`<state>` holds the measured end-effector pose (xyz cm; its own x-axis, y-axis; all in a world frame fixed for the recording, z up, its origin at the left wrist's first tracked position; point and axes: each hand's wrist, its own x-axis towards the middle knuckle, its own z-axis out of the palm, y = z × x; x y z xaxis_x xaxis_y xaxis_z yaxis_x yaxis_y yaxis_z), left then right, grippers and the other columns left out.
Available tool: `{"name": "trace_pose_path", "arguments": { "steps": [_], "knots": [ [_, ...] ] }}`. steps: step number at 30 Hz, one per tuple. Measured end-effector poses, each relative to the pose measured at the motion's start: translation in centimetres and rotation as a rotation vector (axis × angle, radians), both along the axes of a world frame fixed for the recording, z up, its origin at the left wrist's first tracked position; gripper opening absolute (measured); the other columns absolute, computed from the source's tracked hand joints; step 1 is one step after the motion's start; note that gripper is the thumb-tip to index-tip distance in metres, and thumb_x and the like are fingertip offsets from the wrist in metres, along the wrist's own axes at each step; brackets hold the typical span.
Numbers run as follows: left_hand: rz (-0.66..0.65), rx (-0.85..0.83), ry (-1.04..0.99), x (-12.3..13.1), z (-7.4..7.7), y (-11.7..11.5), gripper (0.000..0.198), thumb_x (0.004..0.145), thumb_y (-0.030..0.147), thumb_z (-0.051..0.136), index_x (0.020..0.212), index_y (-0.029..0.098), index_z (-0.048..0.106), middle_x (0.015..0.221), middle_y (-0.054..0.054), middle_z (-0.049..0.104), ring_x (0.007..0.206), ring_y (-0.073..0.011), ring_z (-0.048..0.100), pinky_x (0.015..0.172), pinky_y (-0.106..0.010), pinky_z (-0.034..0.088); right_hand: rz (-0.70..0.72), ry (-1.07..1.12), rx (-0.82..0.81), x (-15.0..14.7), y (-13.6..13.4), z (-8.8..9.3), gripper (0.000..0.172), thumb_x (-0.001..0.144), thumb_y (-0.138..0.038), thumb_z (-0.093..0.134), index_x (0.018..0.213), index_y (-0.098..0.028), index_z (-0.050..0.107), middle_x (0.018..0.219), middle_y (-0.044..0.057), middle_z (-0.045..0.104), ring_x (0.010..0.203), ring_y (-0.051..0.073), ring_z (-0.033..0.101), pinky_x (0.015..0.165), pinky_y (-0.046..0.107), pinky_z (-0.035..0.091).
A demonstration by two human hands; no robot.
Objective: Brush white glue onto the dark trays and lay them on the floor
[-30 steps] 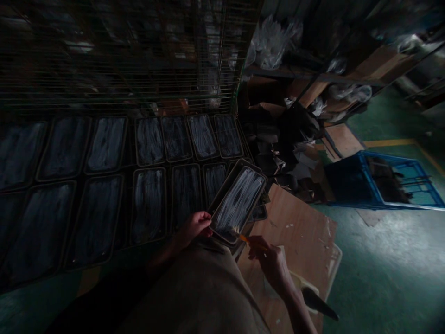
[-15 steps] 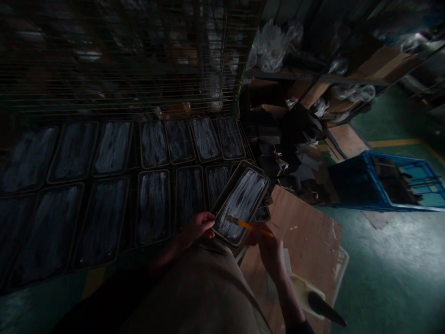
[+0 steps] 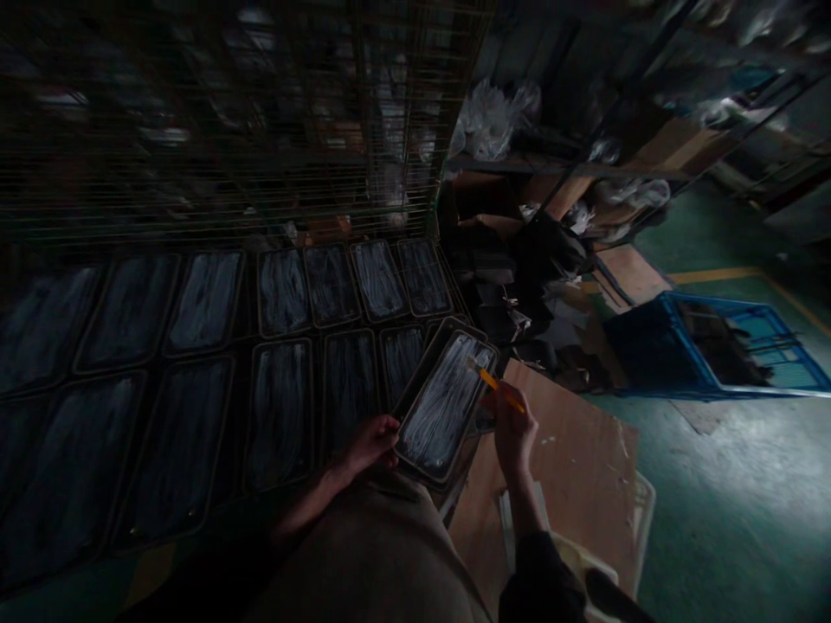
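Note:
My left hand [image 3: 373, 443] grips the lower left edge of a dark rectangular tray-like panel [image 3: 441, 407], which is tilted in front of my apron. White streaks of a pasty coating cover the panel's inner face. In my right hand [image 3: 518, 428] is a paintbrush [image 3: 499, 388] with an orange handle, fingers closed around it. Its bristles touch the coated face near the upper right end. Similar dark panels with white streaks [image 3: 281, 407] lie in two rows to the left, and the held one overlaps some of them.
A wooden board [image 3: 568, 454] lies at the right, with a pale container [image 3: 588, 558] partly behind my sleeve. Beyond stands a blue crate [image 3: 659, 346] on the green floor. Wire mesh [image 3: 260, 164] rises behind the panels. Black items [image 3: 493, 303] and cardboard boxes [image 3: 484, 201] are stacked beside it.
My right hand has moved the brush from the panel's lower left part up to its upper right end. My left hand keeps its grip. The camera view has shifted slightly.

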<state>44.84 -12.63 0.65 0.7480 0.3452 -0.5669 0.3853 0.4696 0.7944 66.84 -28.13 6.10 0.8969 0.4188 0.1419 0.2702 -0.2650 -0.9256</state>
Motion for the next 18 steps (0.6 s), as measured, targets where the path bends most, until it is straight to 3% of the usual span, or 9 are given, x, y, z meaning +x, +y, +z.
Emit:
{"name": "trace_pose_path", "arguments": {
  "steps": [5,10,15,18],
  "knots": [
    [-0.018,-0.006,0.026,0.5,-0.1,0.2,0.052,0.063,0.053,0.078,0.091,0.017,0.053,0.066,0.004,0.063,0.047,-0.0127,0.063,0.045,-0.023,0.048,0.055,-0.028,-0.095,0.3,-0.2,-0.2,0.038,0.092,-0.05,0.052,0.11,-0.019,0.066,0.077,0.003,0.072,0.068,0.017,0.071,0.063,0.025,0.056],
    [-0.079,-0.126,-0.003,1.2,0.2,0.5,0.058,0.06,0.049,0.078,0.101,0.015,0.055,0.072,-0.002,0.068,0.049,-0.015,0.064,0.044,-0.023,0.046,0.06,-0.091,-0.15,1.0,0.1,0.0,0.038,0.094,-0.047,0.047,0.111,-0.019,0.067,0.081,0.006,0.074,0.072,0.018,0.072,0.063,0.025,0.055],
    [-0.016,-0.314,-0.014,1.8,3.1,0.7,0.041,0.066,0.032,0.075,0.102,0.016,0.064,0.077,-0.001,0.067,0.058,-0.0116,0.061,0.049,-0.021,0.046,0.028,-0.195,-0.274,2.6,0.2,0.9,0.046,0.089,-0.054,0.049,0.109,-0.017,0.069,0.078,0.008,0.074,0.066,0.022,0.071,0.052,0.027,0.051],
    [-0.046,-0.375,-0.084,2.4,5.8,0.9,0.039,0.067,0.024,0.071,0.106,0.019,0.068,0.081,-0.002,0.068,0.054,-0.009,0.057,0.046,-0.02,0.043,-0.087,-0.276,-0.203,3.0,-1.1,1.6,0.049,0.087,-0.062,0.049,0.11,-0.024,0.069,0.088,0.011,0.075,0.07,0.028,0.073,0.054,0.037,0.056]
  ]
}}
